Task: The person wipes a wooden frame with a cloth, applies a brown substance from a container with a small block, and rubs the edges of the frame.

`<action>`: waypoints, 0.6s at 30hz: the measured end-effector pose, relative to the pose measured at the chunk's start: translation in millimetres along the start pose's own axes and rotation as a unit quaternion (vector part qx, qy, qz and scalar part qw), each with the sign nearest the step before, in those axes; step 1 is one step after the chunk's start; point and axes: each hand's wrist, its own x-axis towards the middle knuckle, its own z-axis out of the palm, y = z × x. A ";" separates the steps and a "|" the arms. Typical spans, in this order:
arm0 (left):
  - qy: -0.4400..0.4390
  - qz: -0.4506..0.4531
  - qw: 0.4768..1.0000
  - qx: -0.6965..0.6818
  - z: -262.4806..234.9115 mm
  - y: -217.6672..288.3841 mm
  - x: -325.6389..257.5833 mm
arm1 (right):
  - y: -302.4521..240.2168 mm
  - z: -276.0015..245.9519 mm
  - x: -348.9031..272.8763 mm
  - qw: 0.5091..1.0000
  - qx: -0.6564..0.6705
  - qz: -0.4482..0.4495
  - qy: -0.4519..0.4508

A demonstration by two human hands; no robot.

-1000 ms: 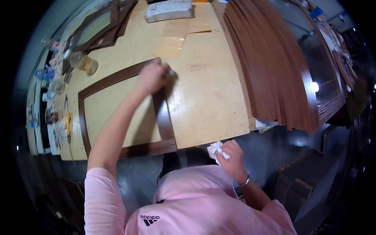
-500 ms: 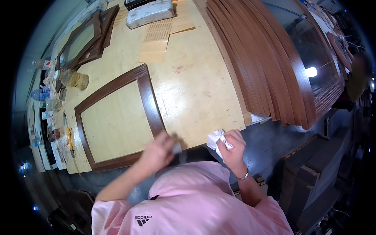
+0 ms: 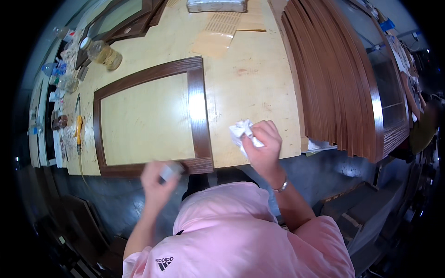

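Observation:
A dark brown wooden frame (image 3: 200, 116) lies flat on the pale workbench (image 3: 259, 102), its opening showing a pale surface. At the frame's near rail is my left hand (image 3: 155, 180), closed around a small grey pad (image 3: 171, 171); motion blur hides the pad's details and whether it touches the wood. To the right of the frame, my right hand (image 3: 266, 144) grips a crumpled white cloth (image 3: 244, 131) above the bench near its front edge. The cloth bunches out past my thumb and fingers.
Brown wooden frames (image 3: 331, 78) stand in a tight row at right. More frames (image 3: 132, 28) lie at the back left, near a jar of yellowish liquid (image 3: 105, 55). A yellow-handled tool (image 3: 79, 129) rests at the left edge. Brown paper sheets (image 3: 218, 34) lie at the back.
My left hand has moved left along the frame's near rail with the grey pad. My right hand, still gripping the cloth, has come further over the bench. The whole view has shifted.

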 end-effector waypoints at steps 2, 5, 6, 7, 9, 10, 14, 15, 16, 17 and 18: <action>0.134 -0.282 0.937 -0.159 -11.3 -30.2 13.2 | -11.6 32.8 -5.9 0.998 -0.013 -0.056 -0.025; 0.312 -0.262 0.883 -0.233 -3.2 -93.3 31.0 | -51.4 87.4 -23.8 0.957 -0.002 -0.144 -0.253; 0.323 -0.270 0.872 -0.251 -0.8 -101.2 34.3 | -51.8 96.4 -36.9 0.925 -0.059 -0.182 -0.328; 0.334 -0.281 0.859 -0.269 1.7 -108.0 34.0 | -44.9 98.8 -47.9 0.918 -0.095 -0.225 -0.313; 0.333 -0.260 0.869 -0.258 4.6 -119.2 27.5 | -25.5 93.0 -64.1 0.908 -0.114 -0.265 -0.303; 0.336 -0.254 0.872 -0.250 5.7 -123.8 20.4 | -11.8 78.5 -69.3 0.907 -0.097 -0.265 -0.314; 0.340 -0.239 0.867 -0.276 5.3 -120.5 21.7 | 11.3 12.5 -65.1 0.938 -0.102 -0.166 -0.286; 0.338 -0.217 0.878 -0.259 7.0 -125.7 20.2 | 10.2 12.3 -59.7 0.945 -0.119 -0.156 -0.262; 0.332 -0.198 0.890 -0.243 10.5 -129.3 18.0 | 4.1 10.0 -54.2 0.951 -0.137 -0.141 -0.238; 0.327 -0.195 0.887 -0.261 9.5 -123.9 21.0 | -3.2 7.9 -49.0 0.956 -0.159 -0.123 -0.212; 0.326 -0.201 0.886 -0.263 9.7 -121.4 21.3 | -13.8 20.3 -44.5 0.956 -0.148 -0.136 -0.216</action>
